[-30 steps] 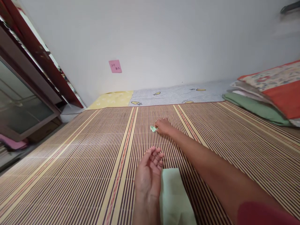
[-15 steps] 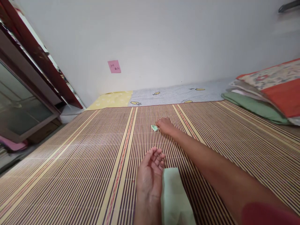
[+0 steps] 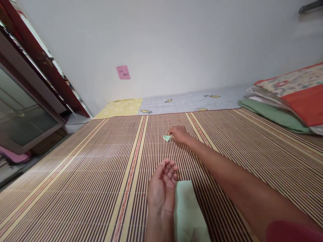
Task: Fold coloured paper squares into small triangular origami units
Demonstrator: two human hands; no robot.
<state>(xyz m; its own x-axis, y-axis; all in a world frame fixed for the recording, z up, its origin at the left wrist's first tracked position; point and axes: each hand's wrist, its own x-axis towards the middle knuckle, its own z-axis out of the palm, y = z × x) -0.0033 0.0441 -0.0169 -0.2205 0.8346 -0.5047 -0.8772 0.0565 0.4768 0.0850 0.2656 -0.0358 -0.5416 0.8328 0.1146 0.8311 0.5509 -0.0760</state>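
On the striped mat (image 3: 101, 174), a small folded piece of pale green paper (image 3: 167, 138) lies toward the far side. My right hand (image 3: 178, 133) is closed at its right end, the fingertips pinching or touching its corner. Nearer to me, my left hand (image 3: 164, 185) rests palm up with loosely curled fingers and nothing in it. Right beside that hand lies a long strip of pale green paper (image 3: 188, 205), its lower end cut off by the frame's bottom edge.
A pink note (image 3: 123, 72) is stuck to the white wall (image 3: 181, 43). Folded bedding (image 3: 302, 101) is piled at the right. Yellow cloth (image 3: 121, 107) and checked cloth (image 3: 186, 102) show along the wall. A glass-fronted cabinet (image 3: 22, 121) stands at the left.
The small folded paper has turned slightly and now shows a triangular shape with a level top edge. My right hand has shifted slightly right. My left hand has stayed in place.
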